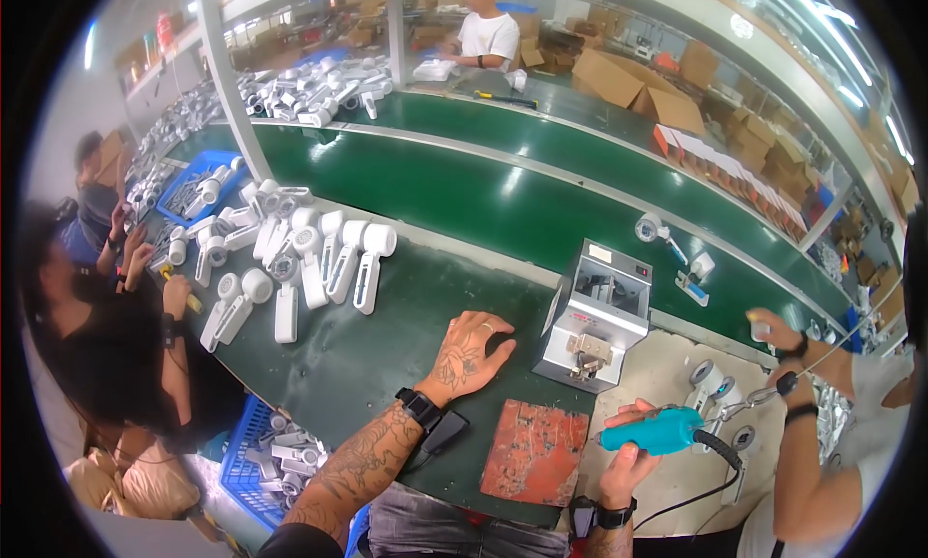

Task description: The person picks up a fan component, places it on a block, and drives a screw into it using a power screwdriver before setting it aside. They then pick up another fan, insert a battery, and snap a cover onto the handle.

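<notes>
My left hand point(466, 361) rests on the dark green tabletop point(387, 365), fingers loosely spread and nothing in them. A ring and a wristwatch show on that arm. My right hand point(626, 466) is wrapped round a teal electric screwdriver point(652, 432), whose black cord curls down toward the table's front edge. Between my hands lies a worn red square plate point(536, 452). Just beyond it stands a small grey metal screw feeder point(597, 316) with an open top. To the left, white handheld fans point(338, 258) lie grouped on the table.
Beyond the table runs a green conveyor belt point(464, 186) bearing a few fan parts. A blue basket point(253, 452) of parts stands lower left. Co-workers sit at left; one at right reaches toward the belt. Another person point(488, 36) stands behind the belt near cardboard boxes point(633, 84).
</notes>
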Motion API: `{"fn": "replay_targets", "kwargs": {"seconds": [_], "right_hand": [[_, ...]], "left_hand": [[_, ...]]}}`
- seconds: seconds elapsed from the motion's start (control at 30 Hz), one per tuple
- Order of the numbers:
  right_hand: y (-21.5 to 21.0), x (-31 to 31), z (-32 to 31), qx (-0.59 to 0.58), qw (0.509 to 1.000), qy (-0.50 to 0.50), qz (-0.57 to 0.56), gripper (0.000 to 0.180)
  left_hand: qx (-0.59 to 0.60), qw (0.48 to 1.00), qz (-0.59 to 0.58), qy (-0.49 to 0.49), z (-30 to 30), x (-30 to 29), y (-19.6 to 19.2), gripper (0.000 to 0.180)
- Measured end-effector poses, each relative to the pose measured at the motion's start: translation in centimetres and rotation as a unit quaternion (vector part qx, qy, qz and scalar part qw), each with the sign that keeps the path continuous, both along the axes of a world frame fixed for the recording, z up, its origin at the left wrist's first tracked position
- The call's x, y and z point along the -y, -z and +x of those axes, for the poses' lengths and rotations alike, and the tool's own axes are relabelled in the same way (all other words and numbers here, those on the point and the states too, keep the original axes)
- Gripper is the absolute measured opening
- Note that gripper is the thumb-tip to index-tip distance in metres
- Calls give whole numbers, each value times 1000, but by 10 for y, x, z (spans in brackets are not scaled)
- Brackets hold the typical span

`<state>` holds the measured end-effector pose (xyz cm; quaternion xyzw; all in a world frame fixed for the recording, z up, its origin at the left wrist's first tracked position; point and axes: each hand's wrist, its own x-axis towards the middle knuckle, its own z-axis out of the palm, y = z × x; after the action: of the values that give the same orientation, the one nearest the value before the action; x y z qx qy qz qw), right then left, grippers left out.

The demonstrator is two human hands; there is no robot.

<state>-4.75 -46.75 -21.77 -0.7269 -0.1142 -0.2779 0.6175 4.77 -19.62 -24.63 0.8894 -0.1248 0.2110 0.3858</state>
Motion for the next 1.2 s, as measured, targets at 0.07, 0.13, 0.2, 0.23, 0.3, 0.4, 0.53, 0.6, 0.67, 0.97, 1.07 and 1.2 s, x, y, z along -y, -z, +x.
{"fn": "replay_targets", "kwargs": {"seconds": [0.07,0.13,0.2,0.23,0.3,0.4,0.53,0.6,0.67,0.97,1.07,1.2], "right_hand": [[1,1,1,1,1000,3,4,80],[3,4,1,6,1000,-3,-4,80],[3,2,0,6,1000,-1,-1,80],[2,1,0,5,1000,0,4,80],[3,2,0,8,1000,-3,-1,79],[5,4,2,14,1000,-7,-9,79],[4,4,1,12,1000,-9,-14,79],[4,4,0,9,1000,-8,-16,79],[5,5,1,13,1000,-7,-13,79],[7,5,1,8,1000,-7,1,80],[4,3,0,9,1000,-2,-3,80],[-1,1,-1,0,1000,-4,-7,80]], "left_hand": [[4,1000,1,1,1,-1,0,20],[2,1000,-1,1,0,0,1,20],[3,1000,-2,1,0,0,1,20],[4,1000,-3,1,0,0,0,20],[2,1000,-2,0,0,-1,0,20],[-1,1000,-2,0,0,-1,0,20],[-29,999,2,14,0,-3,1,22],[-27,1000,3,15,0,-3,2,22],[-25,1000,4,18,1,-2,2,22],[-29,999,4,14,0,-2,-1,21],[-35,999,5,13,0,-2,-1,22],[-32,999,7,13,0,-2,0,22]]}}
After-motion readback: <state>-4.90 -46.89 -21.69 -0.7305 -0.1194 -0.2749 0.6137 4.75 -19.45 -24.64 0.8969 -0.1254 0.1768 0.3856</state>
